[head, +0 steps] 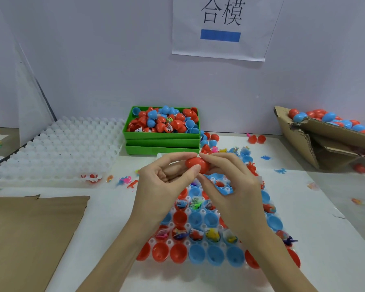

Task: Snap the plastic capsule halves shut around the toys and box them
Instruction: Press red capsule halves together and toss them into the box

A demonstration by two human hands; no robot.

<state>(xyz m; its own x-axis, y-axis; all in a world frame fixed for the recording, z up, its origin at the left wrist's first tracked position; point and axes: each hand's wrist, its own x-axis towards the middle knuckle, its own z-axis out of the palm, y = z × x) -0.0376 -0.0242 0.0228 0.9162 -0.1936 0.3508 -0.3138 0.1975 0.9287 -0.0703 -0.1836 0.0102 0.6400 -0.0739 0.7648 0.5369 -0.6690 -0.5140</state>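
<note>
I see both hands raised over the tabletop (316, 218): left hand (162, 178) and right hand (230, 182) pinch one red capsule (196, 163) between fingertips. Beneath, a white cell tray (202, 211) holds red and blue halves, some with toys. Green bin (161, 134) behind is heaped with halves; cardboard box (316, 131) at right holds closed capsules.

Bright, even light fills the scene, seemingly from overhead, leaving only faint, soft shadows on the white desk (316, 245) under the forearms. There is no harsh glare; the wall reads as a flat pale lilac. Wide-angle distortion bends straight edges toward 9 and 3 o'clock. Detail is slightly soft throughout, and softest at the frame's edges.
</note>
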